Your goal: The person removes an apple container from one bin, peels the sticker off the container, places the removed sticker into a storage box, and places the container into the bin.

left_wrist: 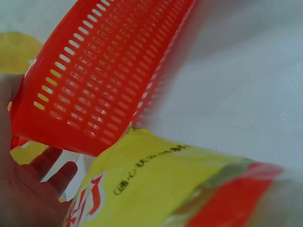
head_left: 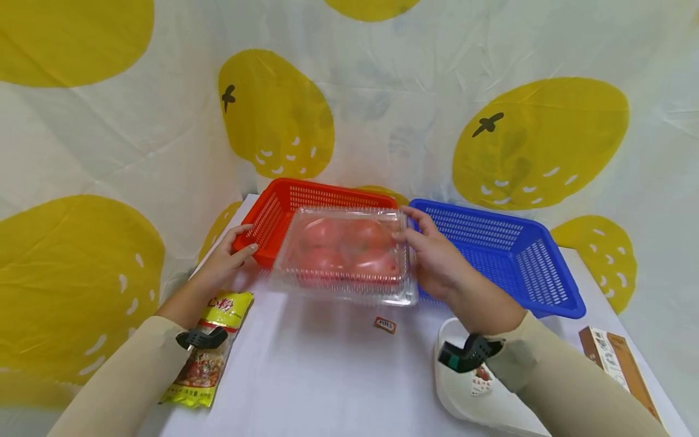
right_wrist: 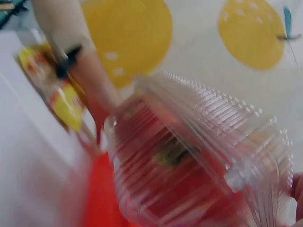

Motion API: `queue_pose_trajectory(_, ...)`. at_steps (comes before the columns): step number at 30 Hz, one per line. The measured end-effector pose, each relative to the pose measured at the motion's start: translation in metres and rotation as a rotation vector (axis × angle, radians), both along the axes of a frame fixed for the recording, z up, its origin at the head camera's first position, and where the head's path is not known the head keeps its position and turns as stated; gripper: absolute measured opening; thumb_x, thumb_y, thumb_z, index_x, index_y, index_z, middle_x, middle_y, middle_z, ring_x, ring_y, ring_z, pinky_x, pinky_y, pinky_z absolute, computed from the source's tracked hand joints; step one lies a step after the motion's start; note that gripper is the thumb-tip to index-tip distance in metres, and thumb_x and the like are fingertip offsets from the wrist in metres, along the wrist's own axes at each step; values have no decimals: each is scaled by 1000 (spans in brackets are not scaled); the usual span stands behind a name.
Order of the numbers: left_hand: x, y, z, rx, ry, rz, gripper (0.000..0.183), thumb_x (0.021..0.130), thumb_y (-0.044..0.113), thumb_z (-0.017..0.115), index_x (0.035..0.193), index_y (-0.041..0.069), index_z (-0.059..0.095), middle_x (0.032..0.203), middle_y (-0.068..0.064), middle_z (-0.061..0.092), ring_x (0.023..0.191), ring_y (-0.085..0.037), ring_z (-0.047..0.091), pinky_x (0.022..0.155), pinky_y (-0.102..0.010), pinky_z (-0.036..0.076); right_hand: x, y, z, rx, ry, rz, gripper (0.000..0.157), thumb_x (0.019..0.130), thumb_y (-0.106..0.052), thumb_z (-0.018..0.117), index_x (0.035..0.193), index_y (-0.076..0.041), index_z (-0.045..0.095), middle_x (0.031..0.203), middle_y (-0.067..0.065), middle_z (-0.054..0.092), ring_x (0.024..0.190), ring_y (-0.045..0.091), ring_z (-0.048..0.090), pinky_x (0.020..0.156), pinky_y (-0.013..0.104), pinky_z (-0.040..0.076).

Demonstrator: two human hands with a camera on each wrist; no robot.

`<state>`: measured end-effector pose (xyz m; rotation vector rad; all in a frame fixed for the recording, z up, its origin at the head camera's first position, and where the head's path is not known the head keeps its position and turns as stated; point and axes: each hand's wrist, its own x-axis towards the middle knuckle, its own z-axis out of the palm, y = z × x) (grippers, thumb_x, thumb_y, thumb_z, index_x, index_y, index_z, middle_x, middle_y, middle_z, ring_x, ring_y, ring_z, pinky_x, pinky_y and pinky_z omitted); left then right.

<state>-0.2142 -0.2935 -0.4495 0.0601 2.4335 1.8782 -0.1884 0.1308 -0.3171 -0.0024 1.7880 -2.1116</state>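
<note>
My right hand grips the right edge of a clear plastic clamshell box, thumb on top. Several red tomatoes show through its lid, and a green stem is visible in the right wrist view. The box is tilted and overlaps the front of a red plastic basket in the head view. At that basket's left end, my left hand holds the corner, with thumb and fingers on either side of the rim. Close below this hand lies a yellow and red food packet.
A blue basket stands at the back right. Under my right forearm is a white container with a label. A brown and white box lies at the right edge, and a small red wrapper at the middle. Patterned cloth hangs behind.
</note>
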Motion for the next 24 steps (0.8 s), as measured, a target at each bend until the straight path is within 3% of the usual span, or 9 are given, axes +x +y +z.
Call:
queue_pose_trajectory(5,0,2,2,-10,-27,15,73,110,28,61,169,20,20,171,-20,26,151,-43,33,119,-62,39,-46,-6,4,-23,-24,-49,72,105,-12,59,164,-32,23,166,7,28,144,38,42,116,58,44)
queue_pose_trajectory(11,2,2,1,0,-9,7,73,111,26,60,170,18,19,170,-22,26,148,-42,35,121,-61,37,-87,-21,-6,-15,-56,-95,73,103,-11,63,162,-31,27,165,5,30,143,37,42,116,62,44)
queue_pose_trajectory(15,1,2,1,26,4,-7,69,112,23,58,169,17,20,169,-22,28,146,-39,38,123,-59,35,-106,-35,-14,-5,-45,-98,69,103,-9,61,160,-29,29,160,7,35,133,35,49,112,62,47)
queue_pose_trajectory(19,2,3,4,18,-14,4,70,111,24,59,169,19,20,170,-21,26,147,-40,36,123,-61,34,-122,-50,-21,42,-37,-105,67,103,-10,62,159,-29,30,157,8,39,117,30,56,103,54,52)
queue_pose_trajectory(24,3,3,3,14,-41,17,72,111,25,59,170,21,18,171,-21,24,150,-43,33,122,-63,33,-135,-68,-31,119,-37,-106,72,102,-14,65,163,-26,29,160,8,37,113,30,56,94,52,52)
